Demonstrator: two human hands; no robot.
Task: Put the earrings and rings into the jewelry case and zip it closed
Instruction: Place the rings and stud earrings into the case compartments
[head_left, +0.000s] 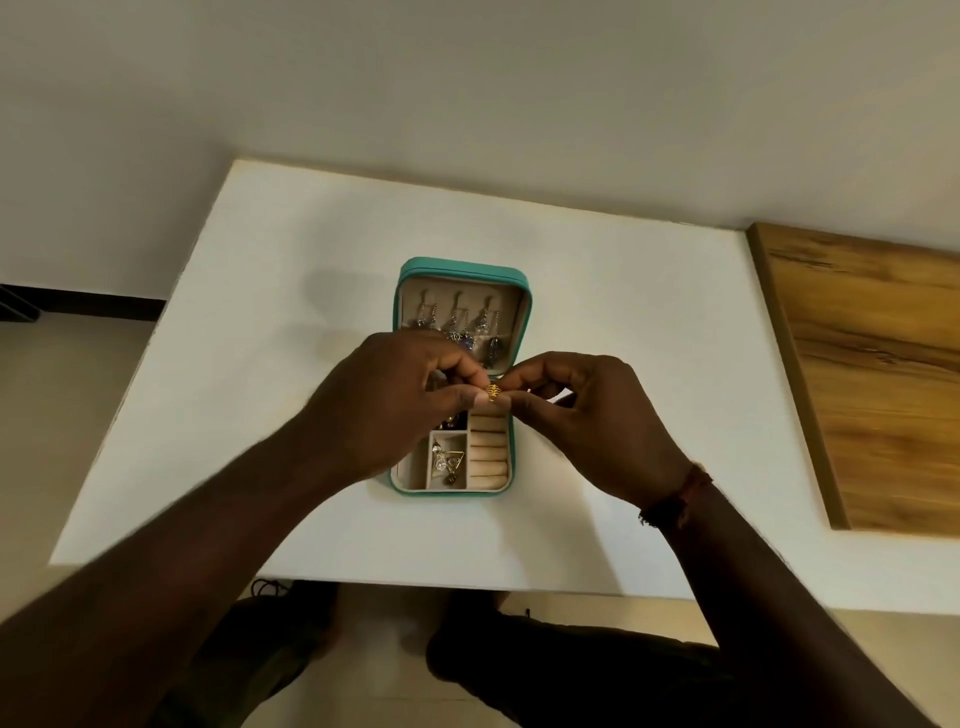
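A teal jewelry case (523, 306) lies open on the white table (260, 322), its lid propped up at the far side. Several dangling earrings (457, 325) hang inside the lid. More earrings (448, 464) lie in a small beige compartment of the base, beside a column of ring rolls (488, 457). A gold ring (493, 393) is pinched between the fingertips of my left hand (400, 400) and my right hand (597, 415), just above the top of the ring rolls. Both hands hide the middle of the case.
A wooden board (872, 374) lies at the table's right side. A pale wall rises behind the far edge. My knees show below the near edge (415, 582). Bare table top stretches left and right of the case.
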